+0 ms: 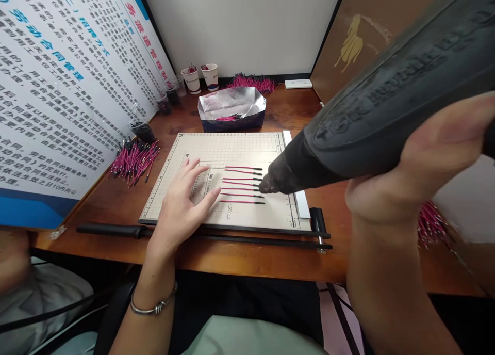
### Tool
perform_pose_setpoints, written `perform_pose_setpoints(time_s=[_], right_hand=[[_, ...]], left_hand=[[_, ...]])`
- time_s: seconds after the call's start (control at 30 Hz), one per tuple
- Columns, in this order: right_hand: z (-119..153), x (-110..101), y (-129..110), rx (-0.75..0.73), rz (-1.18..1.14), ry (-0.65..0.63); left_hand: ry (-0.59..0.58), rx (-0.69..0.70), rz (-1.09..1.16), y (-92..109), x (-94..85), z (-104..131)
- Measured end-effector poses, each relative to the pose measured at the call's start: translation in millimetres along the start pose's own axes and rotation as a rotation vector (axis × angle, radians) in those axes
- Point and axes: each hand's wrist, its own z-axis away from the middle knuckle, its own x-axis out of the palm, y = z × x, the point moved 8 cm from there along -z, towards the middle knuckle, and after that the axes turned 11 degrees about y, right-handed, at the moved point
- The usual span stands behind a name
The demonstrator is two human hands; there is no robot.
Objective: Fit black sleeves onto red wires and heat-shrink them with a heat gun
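Closed around the black tool [371,102], the right hand [406,174] holds it slanting down to the left, partly cut off by the picture's edge. Its nozzle points at the black ends of the wires [242,183]; I cannot tell whether it touches them. These pink wires lie in a row, roughly parallel, on the printed board [247,215]. Open and empty, the left hand [183,197] spreads its fingers over the board, thumb tip just beside the wires' left ends. Beyond the board stands a foil-lined tray [232,124] with more wires inside, two paper cups [191,80] near it. Another wire heap [135,159] sits on the table [243,259], left of the board.
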Motion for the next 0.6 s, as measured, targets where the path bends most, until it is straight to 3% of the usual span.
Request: perform_pose_setpoints(time_s=[0.1, 0.2, 0.37, 0.6], right_hand=[[6, -9, -15, -0.151, 0.037, 0.194], [9, -13, -15, -0.128, 0.003, 0.291], [5, -8, -23, -0.154, -0.074, 0.287], [3, -12, -21, -0.175, -0.02, 0.27]], left_hand=[[0.013, -0.052, 0.014, 0, -1.0, -2], [-0.004, -0.028, -0.001, 7, -0.5, -7], [-0.105, 0.026, -0.104, 17, 6.9, -22], [-0.341, 0.129, -0.233, 33, 27.7, -49]])
